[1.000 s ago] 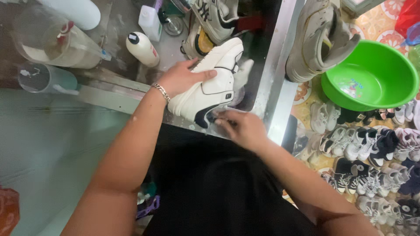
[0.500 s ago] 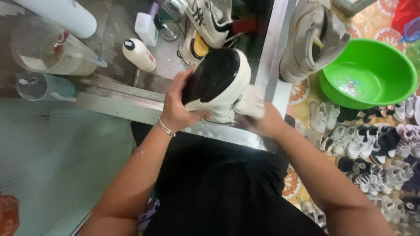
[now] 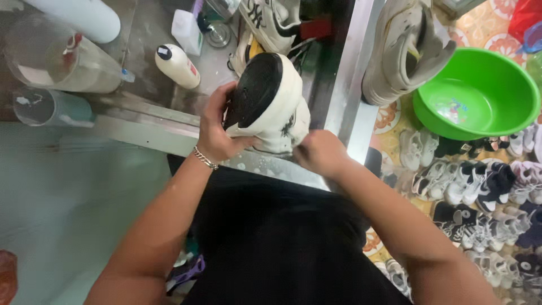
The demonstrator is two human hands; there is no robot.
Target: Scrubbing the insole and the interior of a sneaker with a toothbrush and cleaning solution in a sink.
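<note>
Clearly the white low-top sneaker with the dark rubber sole (image 3: 270,104) was the centre of things: it was held up over the near steel edge of the wet metal table (image 3: 144,110), tipped so that its sole faced up toward the camera, a pose that left the sidewall and lower edge exposed. The left hand (image 3: 217,133), a chain bracelet on its wrist, was wrapped round the sneaker's left side in a firm grip, fingers curled over the sole edge, apparently to steady it. The right hand (image 3: 319,152) pressed against the sneaker's lower right side with its fingers bunched; whether that grip clenched a cloth or brush, or only pinched the shoe itself, could not be told. Left of the sneaker a small white plastic bottle with a black cap (image 3: 176,65) lay on the table, within easy reach, and farther left a clear plastic jug (image 3: 62,65). Beyond the sneaker another white laced shoe (image 3: 271,22) waited in the basin. Right of the sneaker a worn grey-white shoe (image 3: 403,48) sat on the steel rim, next to a bright green plastic basin (image 3: 497,79), with rows of small shoes (image 3: 480,186) on the floor below it.
</note>
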